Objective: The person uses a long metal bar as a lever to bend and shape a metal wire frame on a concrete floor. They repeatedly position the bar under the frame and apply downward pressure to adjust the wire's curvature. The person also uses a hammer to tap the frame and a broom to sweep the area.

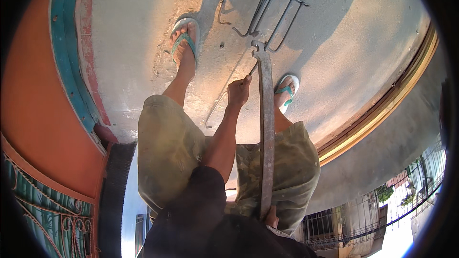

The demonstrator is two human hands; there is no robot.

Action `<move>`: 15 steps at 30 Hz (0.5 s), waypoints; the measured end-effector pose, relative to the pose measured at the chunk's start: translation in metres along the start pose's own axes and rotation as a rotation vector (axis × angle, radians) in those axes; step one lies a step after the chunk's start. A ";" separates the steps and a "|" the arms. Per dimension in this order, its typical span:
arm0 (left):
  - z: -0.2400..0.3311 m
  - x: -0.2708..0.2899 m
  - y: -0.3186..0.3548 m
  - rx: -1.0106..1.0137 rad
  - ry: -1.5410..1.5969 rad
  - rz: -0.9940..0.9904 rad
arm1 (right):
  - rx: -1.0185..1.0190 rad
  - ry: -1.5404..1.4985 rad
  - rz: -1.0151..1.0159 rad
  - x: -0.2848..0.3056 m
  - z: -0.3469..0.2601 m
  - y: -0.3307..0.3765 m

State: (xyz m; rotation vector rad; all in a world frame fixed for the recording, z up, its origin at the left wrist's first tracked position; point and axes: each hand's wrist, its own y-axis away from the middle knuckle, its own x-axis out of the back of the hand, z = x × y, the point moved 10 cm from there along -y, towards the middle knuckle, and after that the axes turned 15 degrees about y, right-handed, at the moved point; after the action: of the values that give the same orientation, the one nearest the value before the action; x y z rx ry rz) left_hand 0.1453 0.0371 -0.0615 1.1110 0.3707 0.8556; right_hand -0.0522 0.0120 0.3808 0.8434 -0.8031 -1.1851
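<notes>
Left hand (238, 91) clenched on thin rebar (224, 98) at centre; right hand (271, 217), at 6 o'clock, gripping long bending bar (266, 129). Could slip off the hooked steel (258, 33) at 12 o'clock, striking sandalled feet (184, 43).

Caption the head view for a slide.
Left hand holds a thin rod; right hand grips a long bending bar.

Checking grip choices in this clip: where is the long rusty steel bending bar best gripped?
Probably at the long rusty steel bending bar's near end, from its right side, where the right hand sits: its slotted head hooks the bent rebar frame, so the far end gives most leverage. The left hand pinches a thin rod.
</notes>
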 end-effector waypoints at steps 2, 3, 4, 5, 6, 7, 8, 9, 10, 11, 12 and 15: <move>0.009 0.001 0.002 -0.067 0.025 0.022 | -0.032 -0.016 -0.040 -0.008 0.002 -0.009; 0.005 0.003 0.000 -0.065 -0.005 0.036 | -0.020 -0.021 -0.051 -0.010 0.001 -0.014; 0.001 0.004 -0.002 -0.064 -0.010 0.051 | 0.007 -0.027 -0.062 -0.010 -0.001 -0.019; -0.002 0.007 -0.004 -0.065 -0.020 0.063 | 0.029 -0.037 -0.073 -0.015 -0.005 -0.023; -0.005 0.010 -0.008 -0.068 -0.029 0.075 | 0.050 -0.047 -0.081 -0.017 -0.007 -0.027; -0.006 0.007 -0.014 -0.077 -0.041 0.037 | 0.069 -0.051 -0.082 -0.018 -0.007 -0.033; -0.010 0.010 -0.020 -0.063 -0.034 0.053 | 0.096 -0.062 -0.092 -0.019 -0.009 -0.041; -0.014 0.013 -0.026 -0.050 -0.025 0.071 | 0.127 -0.077 -0.099 -0.020 -0.012 -0.048; -0.017 0.017 -0.033 -0.037 -0.012 0.092 | 0.169 -0.095 -0.104 -0.020 -0.017 -0.056; -0.015 0.023 -0.036 -0.051 -0.005 0.135 | 0.213 -0.116 -0.109 -0.021 -0.023 -0.066; -0.014 0.030 -0.040 -0.096 -0.035 0.201 | 0.268 -0.143 -0.111 -0.019 -0.031 -0.077; 0.062 0.077 -0.037 -0.170 -0.377 0.177 | 0.418 -0.270 -0.105 -0.024 -0.047 -0.092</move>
State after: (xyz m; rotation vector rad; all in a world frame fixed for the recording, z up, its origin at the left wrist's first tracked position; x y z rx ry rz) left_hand 0.2500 0.0504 -0.0567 1.1285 -0.1126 0.7948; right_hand -0.0567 0.0261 0.2759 1.0893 -1.2702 -1.2602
